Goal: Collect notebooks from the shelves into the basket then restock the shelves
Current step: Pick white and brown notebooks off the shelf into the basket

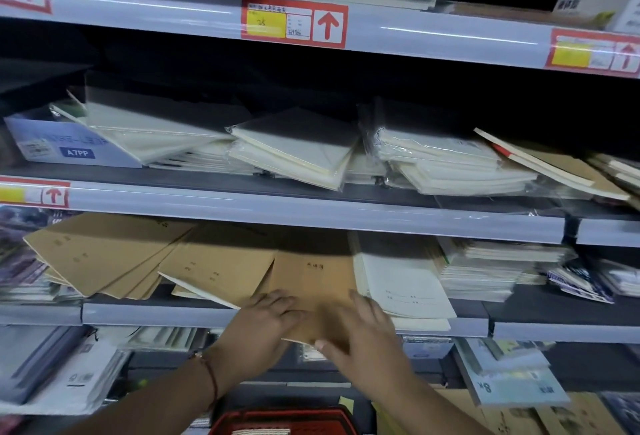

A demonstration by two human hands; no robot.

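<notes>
Both my hands are on a stack of brown kraft notebooks (311,278) at the front edge of the lower shelf (156,313). My left hand (263,327) grips the stack's near left corner, fingers curled over the top cover. My right hand (360,334) lies over the stack's right side, thumb under its front edge. More brown notebooks (104,254) fan out to the left. Beside the stack on the right lie white notebooks (401,278). The red basket (284,420) shows at the bottom, below my arms.
The middle shelf (311,212) holds tilted piles of wrapped white notebooks (294,147) and a blue-white box (69,147). Price labels with red arrows sit on the shelf rails. Below are more stationery packs (512,375) and cardboard at the lower right.
</notes>
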